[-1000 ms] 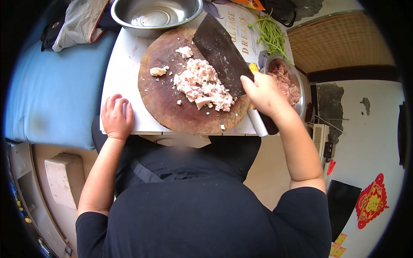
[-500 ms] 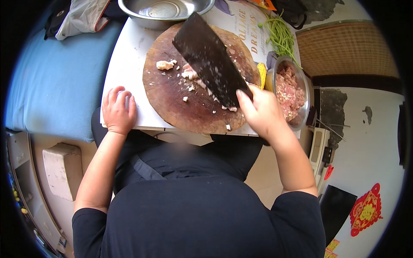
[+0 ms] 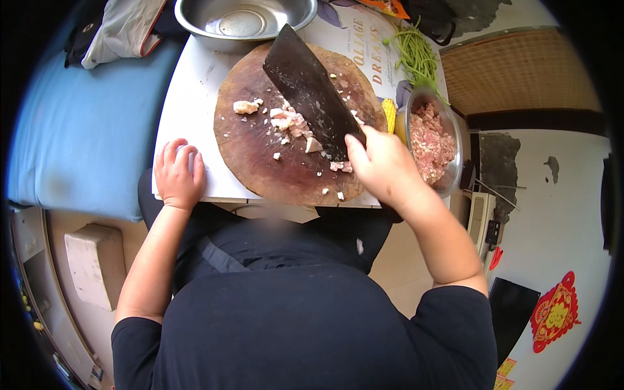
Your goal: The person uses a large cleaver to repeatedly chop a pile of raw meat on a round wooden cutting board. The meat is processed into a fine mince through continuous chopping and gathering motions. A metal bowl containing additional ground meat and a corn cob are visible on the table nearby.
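My right hand [image 3: 385,164] grips the handle of a dark, broad cleaver [image 3: 311,94], whose blade slants up and left over a round wooden chopping board [image 3: 250,153]. Chopped pale pink meat [image 3: 294,123] lies along the blade's left side, with small white bits scattered around it. A larger pale lump of meat [image 3: 246,107] sits alone on the board's left part. Part of the board and whatever lies beneath the blade are hidden. Resting on the white table [image 3: 188,97] by its front left edge, my left hand [image 3: 179,174] holds nothing, its fingers laid out flat.
A metal bowl of minced meat [image 3: 432,140] stands right of the board, with a yellow thing [image 3: 389,115] between them. Green beans [image 3: 416,55] lie behind that bowl. A steel basin [image 3: 244,23] stands at the back. A blue padded seat [image 3: 91,130] adjoins the table's left.
The cleaver has shifted slightly, and more chopped meat shows left of its blade. A small pale bit now appears over my dark trousers. My left hand stays in place.
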The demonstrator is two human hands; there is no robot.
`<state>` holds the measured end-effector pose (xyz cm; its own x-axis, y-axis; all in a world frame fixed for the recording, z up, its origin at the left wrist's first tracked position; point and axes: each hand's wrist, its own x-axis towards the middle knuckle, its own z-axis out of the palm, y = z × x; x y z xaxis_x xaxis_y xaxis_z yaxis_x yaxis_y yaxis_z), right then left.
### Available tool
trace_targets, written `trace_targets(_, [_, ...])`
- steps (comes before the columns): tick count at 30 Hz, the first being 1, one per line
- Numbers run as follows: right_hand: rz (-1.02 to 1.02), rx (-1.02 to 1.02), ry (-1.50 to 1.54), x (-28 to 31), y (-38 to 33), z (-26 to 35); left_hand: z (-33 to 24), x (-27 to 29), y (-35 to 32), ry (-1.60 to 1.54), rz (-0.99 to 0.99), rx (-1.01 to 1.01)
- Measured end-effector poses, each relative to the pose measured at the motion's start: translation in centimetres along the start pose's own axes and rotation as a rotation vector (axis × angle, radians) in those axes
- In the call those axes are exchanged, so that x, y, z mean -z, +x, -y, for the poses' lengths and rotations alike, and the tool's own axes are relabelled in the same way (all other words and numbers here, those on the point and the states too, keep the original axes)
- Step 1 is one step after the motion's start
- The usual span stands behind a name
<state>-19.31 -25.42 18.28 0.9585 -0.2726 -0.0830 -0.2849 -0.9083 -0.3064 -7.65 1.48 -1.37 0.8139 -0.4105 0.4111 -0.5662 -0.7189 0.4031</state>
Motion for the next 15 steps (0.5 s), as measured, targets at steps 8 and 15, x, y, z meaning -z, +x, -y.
trace_targets(8, [-0.071, -0.165, 0.154, 2.5, -1.9, 2.6, -0.1, 0.2, -0.1, 0.029, -0.033, -0.012])
trace_targets(15, [0.104, -0.161, 0.161, 3.9, 0.1, 2.0, 0.5, 0.2, -0.2, 0.03, -0.04, -0.02])
